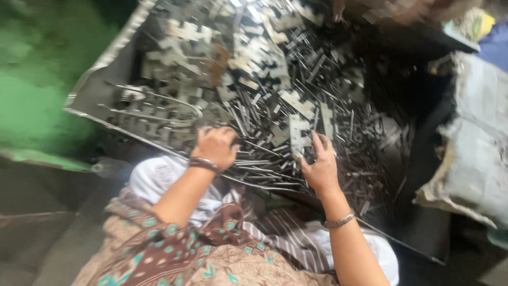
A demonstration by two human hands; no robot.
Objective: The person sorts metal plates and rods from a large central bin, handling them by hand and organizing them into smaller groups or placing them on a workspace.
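Head view, looking down at a large metal tray (pixel 100 79) heaped with small flat metal stampings (pixel 264 63) and thin metal strips (pixel 317 122). The picture is blurred by motion, so fine shapes are uncertain. The left hand (pixel 214 147), wearing a dark bracelet at the wrist, is curled into a closed grip over strips at the tray's near edge; exactly what it holds cannot be told. The right hand (pixel 319 165), with a ring and a silver bangle (pixel 338 220), lies open, fingers spread, fingertips touching a pale notched plate (pixel 298 132) on the heap. Both hands work at the near rim, well apart from each other, with loose strips between them. The tray's left rim runs diagonally beside a green surface (pixel 37 90). To the right, a grey sack (pixel 471 143) stands just beside the tray, narrowing the room there. Patterned cloth (pixel 174 249) covers the person's lap below the rim.
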